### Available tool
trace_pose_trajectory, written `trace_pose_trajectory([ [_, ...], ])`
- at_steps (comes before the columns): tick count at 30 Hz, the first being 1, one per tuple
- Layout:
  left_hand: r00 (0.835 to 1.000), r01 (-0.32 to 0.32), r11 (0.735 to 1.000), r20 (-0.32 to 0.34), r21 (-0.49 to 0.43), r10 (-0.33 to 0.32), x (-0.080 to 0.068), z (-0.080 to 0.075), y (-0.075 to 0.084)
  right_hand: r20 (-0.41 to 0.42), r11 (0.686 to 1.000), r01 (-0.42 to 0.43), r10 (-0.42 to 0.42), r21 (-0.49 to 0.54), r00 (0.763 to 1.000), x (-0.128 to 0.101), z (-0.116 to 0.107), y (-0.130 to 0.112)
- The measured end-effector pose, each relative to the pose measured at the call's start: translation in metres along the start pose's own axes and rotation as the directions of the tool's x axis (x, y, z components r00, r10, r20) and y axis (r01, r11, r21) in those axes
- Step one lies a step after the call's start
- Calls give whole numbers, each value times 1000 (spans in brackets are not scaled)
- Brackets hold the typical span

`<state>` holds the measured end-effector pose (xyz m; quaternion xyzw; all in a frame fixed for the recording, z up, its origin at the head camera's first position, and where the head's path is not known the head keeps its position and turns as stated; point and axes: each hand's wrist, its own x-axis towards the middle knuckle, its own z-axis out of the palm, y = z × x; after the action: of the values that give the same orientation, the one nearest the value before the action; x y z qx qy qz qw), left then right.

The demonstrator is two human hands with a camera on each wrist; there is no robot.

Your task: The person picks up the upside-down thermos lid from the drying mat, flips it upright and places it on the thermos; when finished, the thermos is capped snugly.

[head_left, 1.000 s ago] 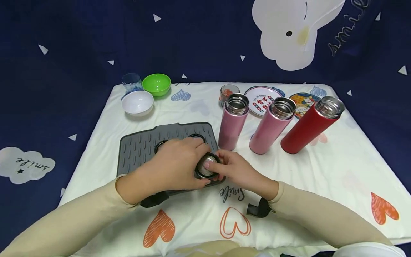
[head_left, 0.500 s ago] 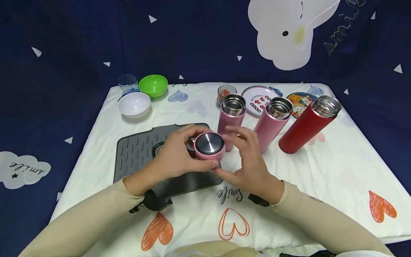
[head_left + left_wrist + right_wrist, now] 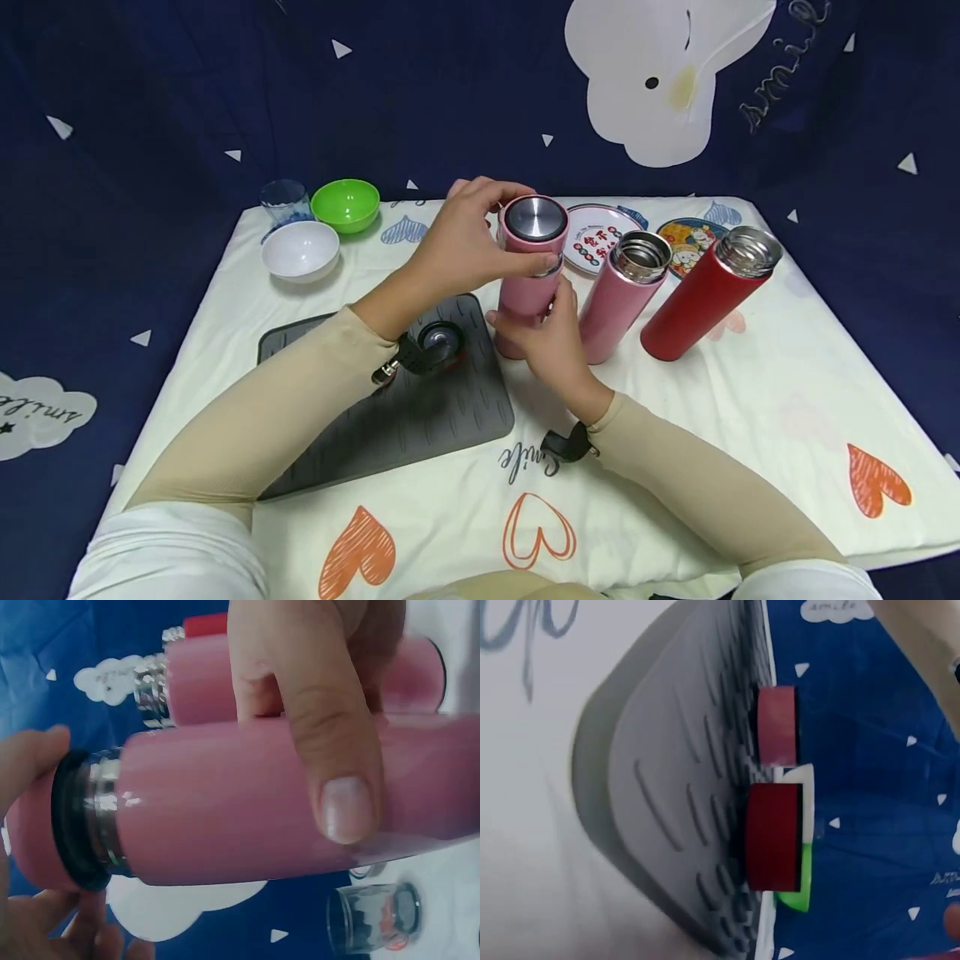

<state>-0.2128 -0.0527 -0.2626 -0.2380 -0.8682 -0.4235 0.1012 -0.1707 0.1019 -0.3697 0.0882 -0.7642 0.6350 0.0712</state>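
Note:
My left hand [image 3: 491,242] grips a pink lid [image 3: 534,223] with a steel top, set on the mouth of an upright pink flask [image 3: 522,296]. My right hand [image 3: 542,337] wraps round that flask's lower body. In the left wrist view, steel thread still shows between the lid [image 3: 37,840] and the flask body [image 3: 225,810], and a thumb [image 3: 337,780] lies across the body. A second pink flask [image 3: 624,292] and a red flask [image 3: 701,292] stand without lids just to the right.
A grey ribbed mat [image 3: 420,417] lies at front left with a red lid [image 3: 441,337] on it; the right wrist view shows a red lid [image 3: 772,836] and a pink lid [image 3: 778,724] there. Green bowl [image 3: 345,204], white bowl [image 3: 300,248], glass [image 3: 285,200] and plates [image 3: 600,237] sit at the back.
Both hands lifted the pink lid off the mat. My left hand carried it up onto the pink flask, and my right hand moved to grip the flask's body.

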Motion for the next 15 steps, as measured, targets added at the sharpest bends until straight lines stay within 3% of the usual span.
trace_pose_trajectory([
  [8, 994, -45, 996, 101, -73, 52, 5, 6, -12, -27, 998, 34, -35, -44, 999, 7, -6, 14],
  [12, 989, -69, 987, 119, -148, 87, 3, 13, -20, -12, 999, 25, -25, -40, 1000, 7, -7, 16],
  [15, 992, -64, 978, 90, -196, 83, 2, 19, -24, -1, 999, 26, -26, -36, 1000, 7, -7, 17],
])
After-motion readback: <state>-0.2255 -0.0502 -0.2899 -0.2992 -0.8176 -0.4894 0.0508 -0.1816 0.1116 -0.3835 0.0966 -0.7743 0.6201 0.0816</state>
